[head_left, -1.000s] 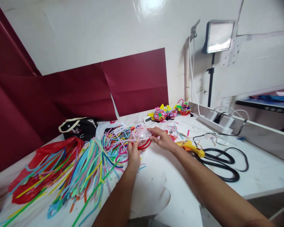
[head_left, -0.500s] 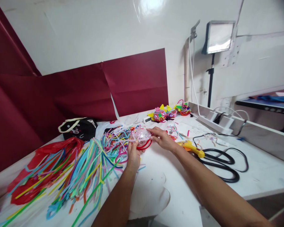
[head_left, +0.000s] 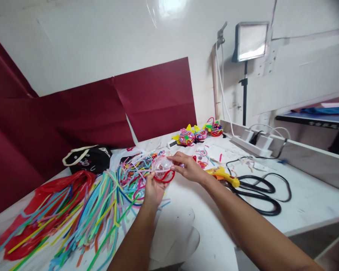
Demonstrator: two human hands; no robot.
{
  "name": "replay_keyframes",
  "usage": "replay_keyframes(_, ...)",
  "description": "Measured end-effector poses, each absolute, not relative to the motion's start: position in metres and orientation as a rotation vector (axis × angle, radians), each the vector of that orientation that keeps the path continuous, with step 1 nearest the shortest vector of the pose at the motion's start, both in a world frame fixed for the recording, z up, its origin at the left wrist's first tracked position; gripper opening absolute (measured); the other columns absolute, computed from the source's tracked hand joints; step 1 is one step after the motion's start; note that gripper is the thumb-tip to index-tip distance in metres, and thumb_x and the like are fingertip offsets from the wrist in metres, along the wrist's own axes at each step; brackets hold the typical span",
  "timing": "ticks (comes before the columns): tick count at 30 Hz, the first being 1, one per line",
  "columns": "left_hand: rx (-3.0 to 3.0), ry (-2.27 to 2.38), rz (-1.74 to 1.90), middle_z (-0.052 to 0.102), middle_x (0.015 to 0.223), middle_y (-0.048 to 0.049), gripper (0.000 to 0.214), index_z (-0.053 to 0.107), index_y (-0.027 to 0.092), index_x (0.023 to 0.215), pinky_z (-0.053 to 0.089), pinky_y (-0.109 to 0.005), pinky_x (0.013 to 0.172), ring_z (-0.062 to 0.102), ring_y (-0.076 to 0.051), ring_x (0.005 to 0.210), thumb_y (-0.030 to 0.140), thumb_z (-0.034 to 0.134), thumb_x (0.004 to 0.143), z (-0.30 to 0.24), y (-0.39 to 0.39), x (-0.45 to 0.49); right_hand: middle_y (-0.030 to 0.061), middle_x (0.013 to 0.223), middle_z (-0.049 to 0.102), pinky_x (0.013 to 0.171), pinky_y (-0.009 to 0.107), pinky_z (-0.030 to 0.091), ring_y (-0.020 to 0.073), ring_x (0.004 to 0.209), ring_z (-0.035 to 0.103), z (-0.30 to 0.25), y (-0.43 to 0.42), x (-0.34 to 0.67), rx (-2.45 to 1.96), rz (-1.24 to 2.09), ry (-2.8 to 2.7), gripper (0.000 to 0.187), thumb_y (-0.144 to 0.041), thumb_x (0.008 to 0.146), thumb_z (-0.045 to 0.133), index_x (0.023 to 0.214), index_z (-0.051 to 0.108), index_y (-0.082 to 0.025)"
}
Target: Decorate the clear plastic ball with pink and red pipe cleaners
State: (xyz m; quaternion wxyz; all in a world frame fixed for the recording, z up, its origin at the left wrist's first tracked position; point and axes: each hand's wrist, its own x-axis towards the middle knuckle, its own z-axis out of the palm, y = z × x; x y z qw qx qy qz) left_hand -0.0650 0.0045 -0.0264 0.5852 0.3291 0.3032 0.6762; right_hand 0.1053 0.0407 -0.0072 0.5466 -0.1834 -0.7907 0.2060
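Note:
My left hand (head_left: pixel 152 190) grips a small clear plastic ball (head_left: pixel 161 166) from below, fingers curled round it. A red chenille stem (head_left: pixel 166 178) loops round the ball's lower edge. My right hand (head_left: pixel 188 167) pinches the ball from the right, with a pale pink stem running across it. Both hands hover above the white table (head_left: pixel 214 233), beside a big heap of coloured chenille stems (head_left: pixel 101 203).
A yellow glue gun (head_left: pixel 223 175) with a black cable (head_left: pixel 260 194) lies right of my hands. Three finished colourful ornaments (head_left: pixel 196 134) sit at the back. A black bag (head_left: pixel 87 160) and a red plastic bag (head_left: pixel 39 210) lie left. A power strip (head_left: pixel 252 145) and lamp (head_left: pixel 250 41) stand right.
My view has shifted, so everything sits a little left and lower. Both hands keep hold of the ball and have drawn slightly closer to me.

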Motion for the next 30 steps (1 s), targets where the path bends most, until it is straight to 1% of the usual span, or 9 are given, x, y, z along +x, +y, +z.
replay_keyframes(5,0.779,0.692,1.58,0.073,0.085,-0.0071,0.038,0.063,0.015,0.109,0.047,-0.025,0.05,0.066,-0.019,0.07,0.03,0.059,0.075,-0.027,0.005,-0.065,0.0023,0.083,0.053,0.072,0.03,0.048,0.0148,0.075,0.056,-0.007,0.04,0.104,-0.458,0.524,-1.836,0.036,-0.017,0.083,0.063,0.118,0.066,-0.018)
replay_keyframes(12,0.84,0.703,1.641,0.072,0.089,-0.0062,0.042,0.061,0.017,0.114,0.048,-0.026,0.053,0.066,-0.019,0.073,0.028,0.063,0.074,-0.031,0.007,-0.063,0.0031,0.084,0.058,0.069,0.028,0.048,0.0138,0.072,0.057,-0.013,0.045,0.102,-0.526,0.596,-1.732,0.034,-0.014,0.079,0.061,0.111,0.071,-0.017)
replay_keyframes(15,0.883,0.715,1.678,0.071,0.092,-0.0047,0.046,0.058,0.02,0.119,0.048,-0.024,0.053,0.063,-0.015,0.069,0.026,0.065,0.074,-0.032,0.006,-0.062,0.0033,0.084,0.06,0.069,0.028,0.048,0.0139,0.072,0.057,-0.017,0.05,0.102,-0.542,0.634,-1.699,0.034,-0.015,0.078,0.06,0.111,0.072,-0.018)
replay_keyframes(18,0.924,0.731,1.705,0.07,0.097,-0.0046,0.049,0.056,0.022,0.123,0.05,-0.026,0.057,0.061,-0.014,0.067,0.025,0.065,0.075,-0.032,0.005,-0.06,0.0035,0.084,0.061,0.069,0.028,0.048,0.0148,0.074,0.057,-0.021,0.053,0.102,-0.543,0.675,-1.677,0.034,-0.017,0.078,0.06,0.11,0.073,-0.019)
replay_keyframes(22,0.961,0.783,1.727,0.068,0.103,-0.0056,0.053,0.053,0.024,0.128,0.052,-0.027,0.059,0.062,-0.014,0.07,0.025,0.065,0.076,-0.034,0.005,-0.059,0.0037,0.084,0.06,0.067,0.028,0.048,0.0153,0.074,0.058,-0.025,0.057,0.102,-0.542,0.717,-1.652,0.034,-0.021,0.078,0.06,0.109,0.074,-0.02)
replay_keyframes(30,1.042,0.902,1.786,0.062,0.113,-0.0064,0.059,0.049,0.025,0.133,0.051,-0.021,0.058,0.06,-0.013,0.077,0.028,0.066,0.076,-0.045,0.008,-0.059,0.0038,0.082,0.061,0.066,0.029,0.048,0.016,0.075,0.059,-0.031,0.061,0.102,-0.564,0.756,-1.611,0.03,-0.026,0.078,0.063,0.105,0.075,-0.02)
